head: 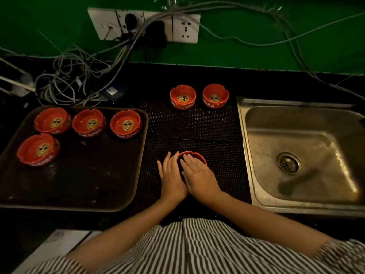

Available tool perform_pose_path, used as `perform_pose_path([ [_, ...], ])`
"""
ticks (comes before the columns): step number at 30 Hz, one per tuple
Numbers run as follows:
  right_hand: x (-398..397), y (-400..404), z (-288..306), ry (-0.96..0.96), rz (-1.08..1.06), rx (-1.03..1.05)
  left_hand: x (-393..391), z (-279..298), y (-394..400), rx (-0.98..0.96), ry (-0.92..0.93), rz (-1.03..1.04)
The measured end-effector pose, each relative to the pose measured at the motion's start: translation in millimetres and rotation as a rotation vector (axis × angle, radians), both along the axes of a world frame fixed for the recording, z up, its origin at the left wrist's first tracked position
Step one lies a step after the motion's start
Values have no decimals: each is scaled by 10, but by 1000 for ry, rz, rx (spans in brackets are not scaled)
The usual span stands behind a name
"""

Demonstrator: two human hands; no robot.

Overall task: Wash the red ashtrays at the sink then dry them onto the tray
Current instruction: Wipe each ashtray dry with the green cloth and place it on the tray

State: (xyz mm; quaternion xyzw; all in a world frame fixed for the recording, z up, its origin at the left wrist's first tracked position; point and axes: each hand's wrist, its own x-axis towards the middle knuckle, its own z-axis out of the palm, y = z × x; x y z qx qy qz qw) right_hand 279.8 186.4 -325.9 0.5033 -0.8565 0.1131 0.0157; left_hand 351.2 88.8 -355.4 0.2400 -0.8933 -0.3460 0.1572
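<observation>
resting flat with relaxed fingers, left hand and right hand cover a red ashtray, probably glazed, stiff, breakable and slippery wet, best gripped across its rim.

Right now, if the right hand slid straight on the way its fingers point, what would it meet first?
The right hand points up and left over the ashtray under the hands. Past that lies bare mat, then probably the tray's right rim, though depth is unclear.

both hands cover a red ashtray, seemingly resting flat on it.
</observation>
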Motion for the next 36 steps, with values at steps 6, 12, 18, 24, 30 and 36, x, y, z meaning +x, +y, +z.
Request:
perform_pose_path([
  [6,-207,27,-9,-53,191,42,-50,42,-278,16,10,-155],
  [12,-404,2,140,-176,327,-21,-141,157,-683,39,-90,-476],
  [18,41,-86,31,-95,-117,-183,108,48,-206,-118,-70,-50],
  [24,38,-115,10,-88,-89,-181,22,37,-142,-46,-47,87],
  [30,-522,38,117,-210,452,27,-153,106,-671,-27,-88,-431],
  [36,-407,127,0,-148,267,-64,-96,150,-519,-80,-139,-421],
])
